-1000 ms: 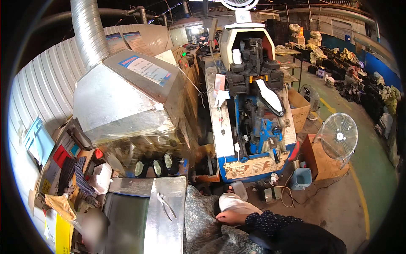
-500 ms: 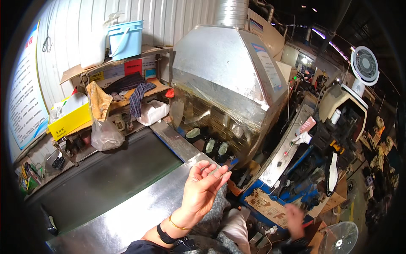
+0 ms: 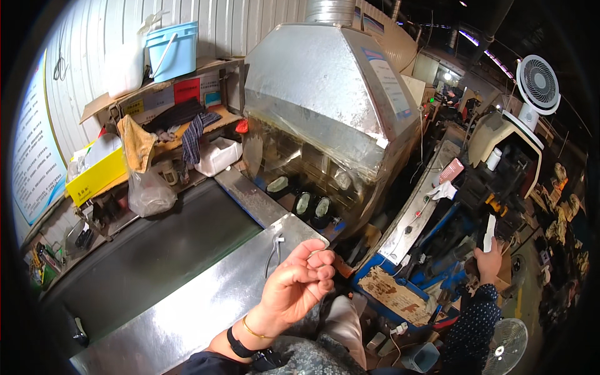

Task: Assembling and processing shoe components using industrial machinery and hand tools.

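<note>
My left hand [image 3: 299, 282] is raised over the near metal tabletop [image 3: 187, 315], its fingers curled in toward the thumb. Whatever lies between those fingertips, if anything, is too small to make out. Beyond it, a pair of pincers [image 3: 272, 257] lies on the metal. My right arm stretches far out to the right, where my right hand [image 3: 489, 257] is closed around the lower end of a shoe [image 3: 490, 232] with a white sole, at the blue-and-black machine [image 3: 447, 269]. Part of that shoe is hidden by the fingers.
A dark conveyor belt [image 3: 156, 250] runs at the left, with a black shoe [image 3: 80, 331] on it. Several dark shoes [image 3: 303, 203] stand under the metal hood [image 3: 312, 81]. A shelf holds a blue bucket [image 3: 172, 53]. Fans [image 3: 539, 81] stand at the right.
My right hand has reached up and forward to the white-soled shoe and taken hold of it. My left hand has shifted slightly, uncovering the pincers. The view has moved a little.
</note>
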{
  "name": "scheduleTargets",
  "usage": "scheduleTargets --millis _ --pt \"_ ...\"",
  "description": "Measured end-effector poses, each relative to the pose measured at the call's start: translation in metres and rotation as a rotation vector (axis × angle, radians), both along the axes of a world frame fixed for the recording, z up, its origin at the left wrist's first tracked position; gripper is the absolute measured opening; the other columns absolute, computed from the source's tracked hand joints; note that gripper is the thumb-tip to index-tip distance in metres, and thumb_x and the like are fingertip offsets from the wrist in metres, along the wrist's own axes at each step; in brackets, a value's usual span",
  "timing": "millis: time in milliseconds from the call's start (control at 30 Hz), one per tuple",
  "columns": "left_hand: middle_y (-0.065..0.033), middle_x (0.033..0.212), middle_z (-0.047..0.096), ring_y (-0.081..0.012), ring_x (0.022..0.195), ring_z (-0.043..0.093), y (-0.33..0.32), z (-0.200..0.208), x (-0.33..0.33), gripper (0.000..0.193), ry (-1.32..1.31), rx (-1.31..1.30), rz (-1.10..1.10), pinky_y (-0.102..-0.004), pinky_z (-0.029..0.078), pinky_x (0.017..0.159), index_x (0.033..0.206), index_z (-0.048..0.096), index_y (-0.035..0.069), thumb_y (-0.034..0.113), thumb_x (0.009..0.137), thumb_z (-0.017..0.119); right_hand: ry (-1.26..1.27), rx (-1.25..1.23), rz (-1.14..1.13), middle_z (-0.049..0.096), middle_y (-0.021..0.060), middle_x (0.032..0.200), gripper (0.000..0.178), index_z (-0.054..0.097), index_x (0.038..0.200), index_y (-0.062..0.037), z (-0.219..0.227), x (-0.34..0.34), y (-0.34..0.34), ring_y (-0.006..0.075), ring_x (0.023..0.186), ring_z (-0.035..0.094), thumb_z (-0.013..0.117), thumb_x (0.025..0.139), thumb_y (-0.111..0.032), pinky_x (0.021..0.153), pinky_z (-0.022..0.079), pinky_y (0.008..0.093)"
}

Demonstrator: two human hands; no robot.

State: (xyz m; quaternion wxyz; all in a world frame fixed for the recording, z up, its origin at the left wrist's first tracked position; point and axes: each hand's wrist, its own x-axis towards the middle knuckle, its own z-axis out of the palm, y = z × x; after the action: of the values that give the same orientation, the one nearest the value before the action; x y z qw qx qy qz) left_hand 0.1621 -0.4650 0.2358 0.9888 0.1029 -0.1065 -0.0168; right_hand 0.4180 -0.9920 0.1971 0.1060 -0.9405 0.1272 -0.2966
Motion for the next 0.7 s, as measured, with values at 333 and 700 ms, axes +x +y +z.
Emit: scheduleTargets --millis 333,700 --pt "-0.0094 0.116 0.065 -0.0180 0.101 0.063 -0.012 -0.043 0.013 0.031 0.046 0.503 0.064 -0.0311 0.048 0.093 0.128 0.056 0.005 0.013 0.099 0.056 -0.299 0.210 0.502 0.045 0.0220 0.147 0.081 0.053 0.135 -0.0011 -0.052 -0.125 0.104 0.0384 0.135 0.046 0.084 0.061 -0.015 0.113 0.037 0.0454" --pt "-0.0111 0.088 0.074 -0.0254 0.071 0.071 0.037 -0.121 0.024 0.060 0.392 0.336 -0.186 -0.0361 0.060 0.069 0.101 0.070 0.006 0.061 0.099 0.046 0.366 0.805 1.274 0.057 0.0238 0.134 0.060 0.057 0.134 0.0006 -0.070 -0.246 0.327 0.0326 0.109 0.064 0.075 0.088 -0.035 0.093 0.051 0.0410"
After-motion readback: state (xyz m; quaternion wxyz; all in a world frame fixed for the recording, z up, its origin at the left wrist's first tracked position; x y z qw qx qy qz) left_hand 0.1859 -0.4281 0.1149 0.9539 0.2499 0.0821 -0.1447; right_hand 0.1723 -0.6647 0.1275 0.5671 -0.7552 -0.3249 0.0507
